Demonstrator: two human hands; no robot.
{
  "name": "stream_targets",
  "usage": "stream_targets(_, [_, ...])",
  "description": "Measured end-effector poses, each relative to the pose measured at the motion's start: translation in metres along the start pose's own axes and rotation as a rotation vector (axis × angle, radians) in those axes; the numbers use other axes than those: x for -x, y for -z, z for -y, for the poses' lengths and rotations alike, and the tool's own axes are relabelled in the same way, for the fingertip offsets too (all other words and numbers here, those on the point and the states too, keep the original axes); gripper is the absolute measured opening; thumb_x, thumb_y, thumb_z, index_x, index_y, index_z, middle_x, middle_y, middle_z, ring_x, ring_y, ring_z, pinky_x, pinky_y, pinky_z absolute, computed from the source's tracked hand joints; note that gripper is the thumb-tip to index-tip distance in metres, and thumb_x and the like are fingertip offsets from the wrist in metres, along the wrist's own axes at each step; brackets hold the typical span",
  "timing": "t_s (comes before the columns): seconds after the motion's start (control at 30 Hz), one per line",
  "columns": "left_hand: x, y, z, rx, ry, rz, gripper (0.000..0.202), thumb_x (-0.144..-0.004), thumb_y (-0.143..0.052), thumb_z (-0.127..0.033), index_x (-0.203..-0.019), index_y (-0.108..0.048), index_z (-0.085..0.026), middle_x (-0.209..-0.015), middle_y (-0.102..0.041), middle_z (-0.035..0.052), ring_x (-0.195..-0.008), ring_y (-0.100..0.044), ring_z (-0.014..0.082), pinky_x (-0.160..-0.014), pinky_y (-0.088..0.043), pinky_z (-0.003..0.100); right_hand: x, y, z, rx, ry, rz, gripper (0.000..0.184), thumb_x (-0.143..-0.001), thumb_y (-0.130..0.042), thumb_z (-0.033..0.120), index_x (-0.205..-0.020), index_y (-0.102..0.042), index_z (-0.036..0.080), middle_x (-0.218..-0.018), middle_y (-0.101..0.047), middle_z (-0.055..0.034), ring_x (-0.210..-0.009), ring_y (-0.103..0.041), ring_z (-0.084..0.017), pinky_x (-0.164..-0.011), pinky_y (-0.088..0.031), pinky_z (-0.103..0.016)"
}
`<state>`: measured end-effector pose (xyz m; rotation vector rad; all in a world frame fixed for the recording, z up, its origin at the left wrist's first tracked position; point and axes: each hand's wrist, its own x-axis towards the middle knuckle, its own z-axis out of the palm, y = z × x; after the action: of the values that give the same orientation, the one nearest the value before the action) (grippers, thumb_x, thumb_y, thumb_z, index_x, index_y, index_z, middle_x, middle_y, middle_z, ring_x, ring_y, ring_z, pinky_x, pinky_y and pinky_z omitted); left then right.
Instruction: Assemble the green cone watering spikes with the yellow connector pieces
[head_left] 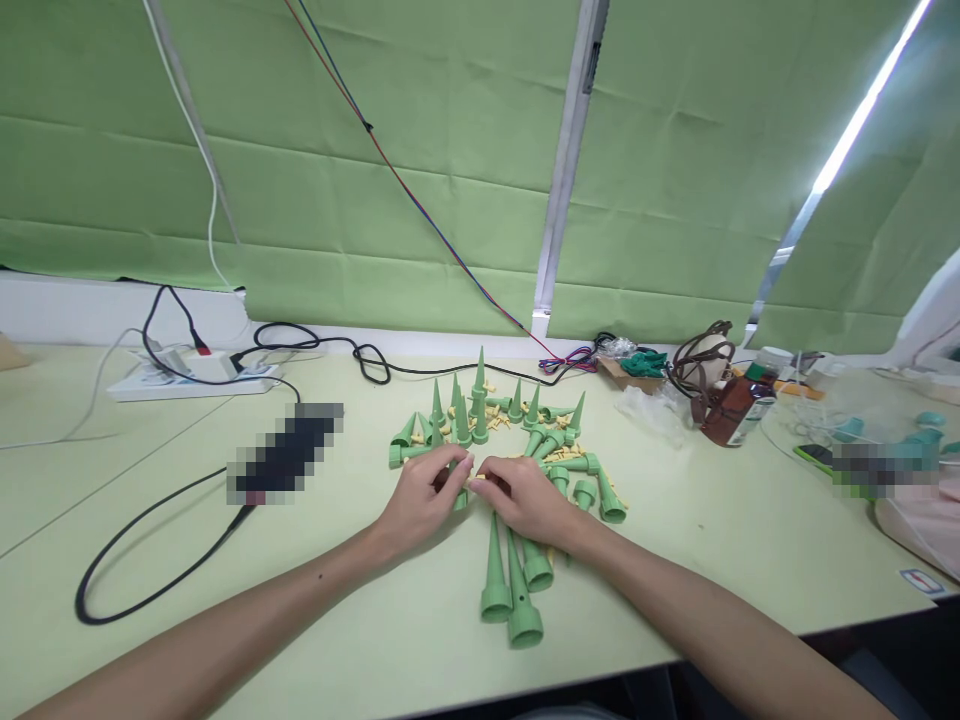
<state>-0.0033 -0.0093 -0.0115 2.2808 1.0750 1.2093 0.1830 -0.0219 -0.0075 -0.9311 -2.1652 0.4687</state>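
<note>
My left hand (424, 500) and my right hand (525, 500) meet at the middle of the pale green table (360, 620), fingertips touching. The left fingers are curled round a green plastic cone (459, 497) that is mostly hidden under them. The right fingers pinch a small yellow piece (478, 480) against it. Several green cones (480, 410) stand or lie in a heap just beyond the hands, with small yellow pieces (559, 455) scattered among them. Three cones (514, 590) lie side by side below my right hand.
A black cable (142, 560) loops at the left from a blurred dark object (289, 455). A white power strip (195, 375) sits at the back left. Bags, a brown bottle (739, 405) and clutter fill the right. Green blinds hang behind.
</note>
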Motion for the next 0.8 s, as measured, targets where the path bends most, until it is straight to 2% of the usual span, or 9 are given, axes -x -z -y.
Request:
stream_targets(0.1, [-0.0001,0.0,-0.0003,0.005,0.003,0.0,0.028,-0.098,-0.045,-0.033,-0.08,-0.059,-0.017,-0.069,-0.056,-0.0012,-0.059,-0.047,0.0109,-0.057,-0.037,0.023,0.0003,0.0016,0.0027,-0.015,-0.018,0.0,0.03,-0.099,-0.048,0.032,-0.072,-0.047,0.02,-0.061,-0.047,0.0043,-0.056,-0.042,-0.011,-0.058,-0.031,-0.023])
stream_targets(0.23, [-0.0002,-0.0004,0.0004,0.005,0.003,0.0,0.028,-0.098,-0.045,-0.032,-0.078,-0.058,-0.017,-0.069,-0.055,-0.0016,-0.059,-0.047,0.0106,-0.057,-0.037,0.023,0.001,0.0036,0.005,-0.072,-0.038,0.0,0.018,-0.098,-0.051,0.033,-0.085,-0.054,0.02,-0.063,-0.05,0.0049,-0.056,-0.044,-0.011,-0.057,-0.033,-0.023])
stream_targets(0.4, [-0.0001,-0.0005,0.0001,0.012,0.001,0.013,0.027,-0.098,-0.045,-0.031,-0.079,-0.059,-0.017,-0.069,-0.055,-0.0017,-0.059,-0.047,0.0102,-0.057,-0.036,0.023,0.0014,0.0033,0.0041,-0.088,-0.012,-0.004,0.01,-0.094,-0.056,0.025,-0.086,-0.053,0.019,-0.065,-0.051,0.005,-0.058,-0.047,-0.011,-0.058,-0.034,-0.022])
stream_targets(0.53, [0.0,-0.0005,-0.0009,0.009,0.004,0.012,0.026,-0.098,-0.046,-0.03,-0.079,-0.059,-0.017,-0.069,-0.056,-0.0017,-0.06,-0.048,0.01,-0.057,-0.037,0.023,0.0011,0.0028,0.0035,-0.063,-0.009,-0.009,0.016,-0.093,-0.056,0.022,-0.079,-0.05,0.019,-0.063,-0.05,0.0049,-0.058,-0.046,-0.011,-0.058,-0.034,-0.022])
stream_targets(0.8, [0.0002,0.0,-0.0004,0.03,-0.009,0.022,0.025,-0.098,-0.045,-0.029,-0.081,-0.059,-0.017,-0.071,-0.058,-0.0018,-0.061,-0.049,0.0099,-0.059,-0.038,0.022,0.0007,0.0016,0.0004,-0.028,-0.017,0.008,0.027,-0.097,-0.052,0.027,-0.072,-0.044,0.02,-0.06,-0.045,0.0058,-0.055,-0.042,-0.01,-0.057,-0.031,-0.022])
